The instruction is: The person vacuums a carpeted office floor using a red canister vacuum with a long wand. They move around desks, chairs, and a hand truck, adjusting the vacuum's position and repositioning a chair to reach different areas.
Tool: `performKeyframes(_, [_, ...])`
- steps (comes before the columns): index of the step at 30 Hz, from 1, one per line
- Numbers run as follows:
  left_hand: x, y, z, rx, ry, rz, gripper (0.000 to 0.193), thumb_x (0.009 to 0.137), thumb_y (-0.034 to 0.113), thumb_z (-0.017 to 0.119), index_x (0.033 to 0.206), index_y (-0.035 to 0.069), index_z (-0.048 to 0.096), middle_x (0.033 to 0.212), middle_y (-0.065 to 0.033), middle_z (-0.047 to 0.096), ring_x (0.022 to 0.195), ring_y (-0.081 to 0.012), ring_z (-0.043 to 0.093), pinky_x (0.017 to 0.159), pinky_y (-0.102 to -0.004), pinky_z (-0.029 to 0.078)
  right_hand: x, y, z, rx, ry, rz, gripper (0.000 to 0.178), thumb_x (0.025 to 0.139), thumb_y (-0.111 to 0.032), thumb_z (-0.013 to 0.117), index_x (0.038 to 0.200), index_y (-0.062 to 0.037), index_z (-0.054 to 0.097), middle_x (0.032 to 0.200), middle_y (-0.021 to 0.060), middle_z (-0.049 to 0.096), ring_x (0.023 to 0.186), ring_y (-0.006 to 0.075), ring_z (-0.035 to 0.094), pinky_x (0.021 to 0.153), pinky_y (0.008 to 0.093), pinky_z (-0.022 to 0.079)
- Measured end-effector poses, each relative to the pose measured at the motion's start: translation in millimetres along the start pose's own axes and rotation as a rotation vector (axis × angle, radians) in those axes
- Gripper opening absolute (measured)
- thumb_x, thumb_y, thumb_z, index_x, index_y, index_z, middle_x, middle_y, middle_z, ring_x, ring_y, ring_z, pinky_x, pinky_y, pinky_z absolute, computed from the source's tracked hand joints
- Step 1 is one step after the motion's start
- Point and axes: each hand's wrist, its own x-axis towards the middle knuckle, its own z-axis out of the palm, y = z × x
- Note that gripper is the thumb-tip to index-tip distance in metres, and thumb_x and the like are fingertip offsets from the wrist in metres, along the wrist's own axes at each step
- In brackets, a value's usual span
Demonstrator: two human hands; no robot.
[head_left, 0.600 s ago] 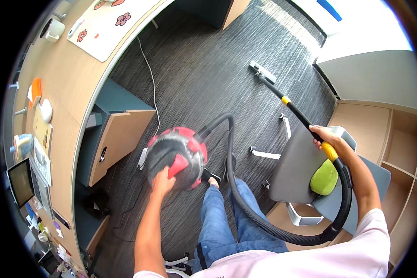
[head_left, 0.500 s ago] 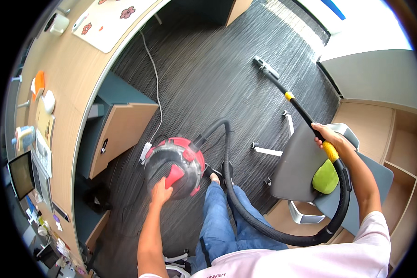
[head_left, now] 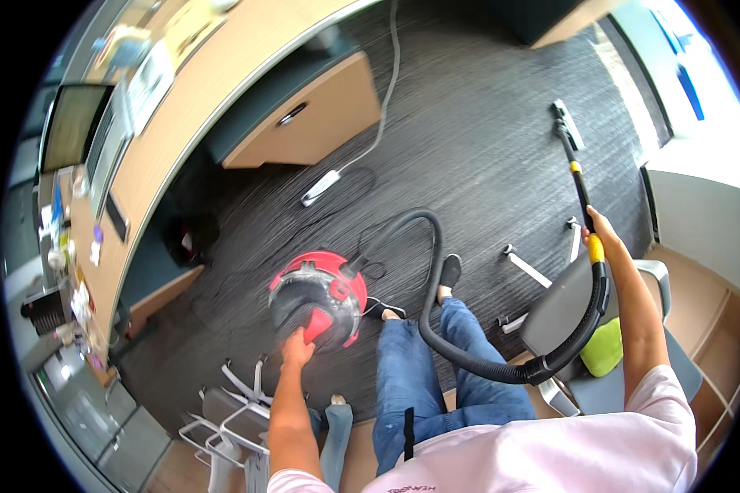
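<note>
Vacuum canister (head_left: 292, 283) stands left of my dark shoes (head_left: 450, 269), its red handle (head_left: 319, 322) gripped in my closed left hand (head_left: 297, 348); whether it is lifted clear of the floor (head_left: 485, 107) I cannot tell. My view has swung round and the canister now lies farther from the white power strip (head_left: 321, 188), giving it more room to travel. My right hand (head_left: 602, 228) wraps the black wand (head_left: 581, 193), floor nozzle (head_left: 569, 125) ahead, grey chair (head_left: 551, 316) just beside.

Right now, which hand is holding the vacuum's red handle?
The left hand, gripping the red handle atop the vacuum canister; the right hand grips the black wand instead.
</note>
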Motion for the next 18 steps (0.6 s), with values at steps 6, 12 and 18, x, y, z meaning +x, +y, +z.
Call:
performKeyframes(6, [2, -106, 67, -0.154, 0.021, -0.107, 0.051, 0.071, 0.018, 0.062, 0.118, 0.003, 0.050, 0.108, -0.0238, 0.059, 0.103, -0.0378, 0.056, 0.089, -0.0430, 0.044, -24, 53, 116, -0.035, 0.023, 0.047, 0.035, 0.092, -0.044, 0.046, 0.085, -0.0108, 0.037, 0.050, 0.0045, 0.043, 0.037, 0.0157, 0.042, 0.034, 0.0293, 0.039])
performKeyframes(12, [-2, -210, 117, -0.166, -0.048, -0.150, 0.053, 0.072, 0.018, 0.064, 0.120, 0.003, 0.049, 0.114, -0.0210, 0.057, 0.108, -0.0363, 0.053, 0.092, -0.0435, 0.043, -66, 157, 228, -0.157, 0.068, 0.020, 0.039, 0.091, -0.047, 0.045, 0.098, -0.0091, 0.045, 0.059, 0.0089, 0.048, 0.045, 0.0212, 0.049, 0.040, 0.0366, 0.046])
performKeyframes(18, [26, -255, 166, -0.109, -0.082, -0.346, 0.048, 0.072, 0.017, 0.065, 0.116, 0.004, 0.050, 0.114, -0.0183, 0.058, 0.106, -0.0340, 0.056, 0.092, -0.0423, 0.044, -167, 285, 363, -0.093, -0.131, 0.054, 0.030, 0.092, -0.037, 0.049, 0.095, -0.0091, 0.040, 0.055, 0.0097, 0.049, 0.041, 0.0215, 0.051, 0.039, 0.0376, 0.046])
